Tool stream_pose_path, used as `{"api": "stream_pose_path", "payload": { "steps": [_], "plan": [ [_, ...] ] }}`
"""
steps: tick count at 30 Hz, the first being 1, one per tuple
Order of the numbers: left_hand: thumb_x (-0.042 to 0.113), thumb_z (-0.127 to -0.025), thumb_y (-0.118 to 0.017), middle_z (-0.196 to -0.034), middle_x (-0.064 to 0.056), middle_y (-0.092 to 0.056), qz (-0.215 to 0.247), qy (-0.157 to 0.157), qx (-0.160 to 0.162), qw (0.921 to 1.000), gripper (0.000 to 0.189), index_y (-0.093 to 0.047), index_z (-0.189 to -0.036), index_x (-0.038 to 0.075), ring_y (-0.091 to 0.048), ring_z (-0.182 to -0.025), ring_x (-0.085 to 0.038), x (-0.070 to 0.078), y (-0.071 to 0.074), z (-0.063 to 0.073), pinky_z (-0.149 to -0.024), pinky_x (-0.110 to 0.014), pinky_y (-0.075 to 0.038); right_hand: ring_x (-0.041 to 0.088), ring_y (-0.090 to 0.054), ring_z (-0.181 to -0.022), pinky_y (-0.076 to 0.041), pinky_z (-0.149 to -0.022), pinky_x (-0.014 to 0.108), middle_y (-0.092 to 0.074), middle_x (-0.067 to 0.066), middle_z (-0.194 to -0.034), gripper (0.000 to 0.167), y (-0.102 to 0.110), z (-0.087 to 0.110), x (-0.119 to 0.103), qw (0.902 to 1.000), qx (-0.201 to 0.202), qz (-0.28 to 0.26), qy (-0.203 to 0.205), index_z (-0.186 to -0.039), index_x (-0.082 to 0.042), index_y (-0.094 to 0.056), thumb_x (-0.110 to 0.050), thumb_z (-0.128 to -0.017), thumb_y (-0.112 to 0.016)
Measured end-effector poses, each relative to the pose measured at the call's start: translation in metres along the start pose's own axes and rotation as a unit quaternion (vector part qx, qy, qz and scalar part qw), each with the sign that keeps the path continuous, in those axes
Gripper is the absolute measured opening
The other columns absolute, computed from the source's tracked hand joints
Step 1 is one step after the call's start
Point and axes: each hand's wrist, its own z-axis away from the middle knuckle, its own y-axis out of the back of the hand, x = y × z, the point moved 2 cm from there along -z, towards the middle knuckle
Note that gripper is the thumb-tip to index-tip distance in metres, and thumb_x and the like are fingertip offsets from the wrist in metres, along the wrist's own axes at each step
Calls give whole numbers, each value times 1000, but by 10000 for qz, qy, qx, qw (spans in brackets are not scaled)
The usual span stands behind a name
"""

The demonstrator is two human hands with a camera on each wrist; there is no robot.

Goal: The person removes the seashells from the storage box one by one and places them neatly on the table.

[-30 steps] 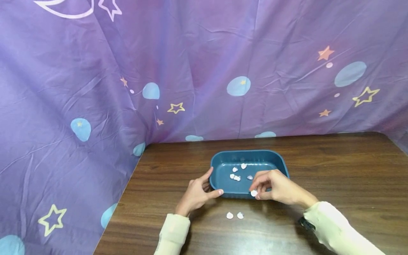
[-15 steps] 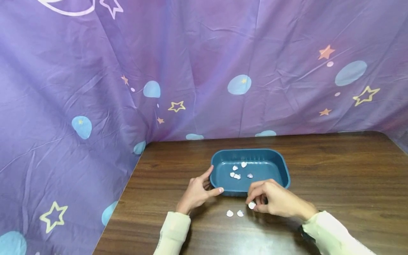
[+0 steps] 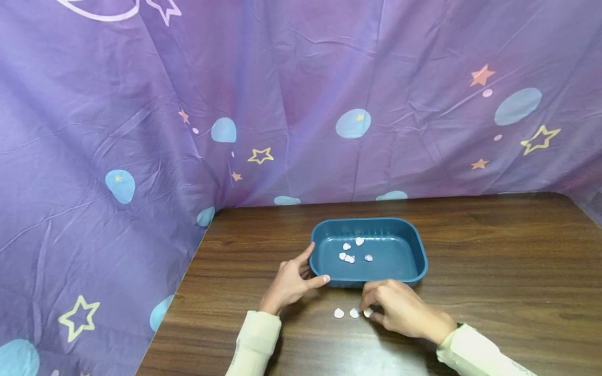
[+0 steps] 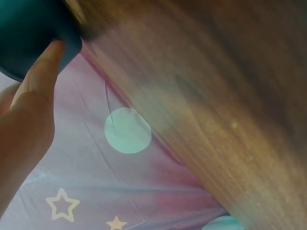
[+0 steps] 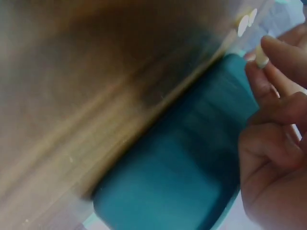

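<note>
My right hand (image 3: 400, 308) is low over the table in front of a blue plastic basin (image 3: 418, 250), pinching a small white seashell (image 3: 368, 312) between thumb and fingertips. The same shell (image 5: 261, 57) shows between the fingertips in the right wrist view. To its left, two similar shells (image 3: 338, 313) lie side by side on the wood. Spread at the basin's near left corner, my left hand (image 3: 289, 284) rests its thumb on the front rim and a straight finger along the left side. Several more white shells (image 3: 346, 246) are scattered on the basin floor.
The brown wooden table (image 3: 494, 261) runs back to a purple curtain (image 3: 301, 104) printed with stars and blue ovals. This curtain also hangs along the table's left edge. The basin stands mid-table, with bare wood to its right.
My right hand has come from over the basin's front rim toward me, down to the table beside the two lying shells, with its shell still pinched. The left hand has stayed at the corner.
</note>
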Motion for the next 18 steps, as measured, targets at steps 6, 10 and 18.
{"api": "stream_pose_path", "payload": {
  "steps": [6, 10, 18],
  "plan": [
    [29, -84, -83, -151, -25, -45, -26, -1, -16, 10000, 91, -32, -157, 9, -61, -129, -34, 0, 2, 1, -108, -38, -53, 3, -67, -71, -56, -59, 24, -68, -17, -78, 27, -5, -1, 0, 9991, -74, 378, -167, -77, -24, -78, -3, -61, -83],
    [28, -84, -82, -151, -26, -46, -39, -25, -1, 10000, 91, -32, -157, 9, -62, -127, -34, 1, 2, 2, -107, -38, -53, 5, -68, -71, -56, -59, 24, -69, -17, -77, 26, -7, -3, 1, 9982, -288, 470, -213, -76, -25, -78, -4, -62, -83],
    [29, -84, -82, -150, -28, -46, -68, -74, -17, 9999, 91, -32, -157, 8, -62, -127, -34, 1, 0, 0, -106, -38, -54, 8, -67, -71, -57, -58, 28, -68, -15, -76, 28, -6, -5, -1, 9961, -490, 644, -362, -76, -25, -76, -5, -61, -86]
  ]
}}
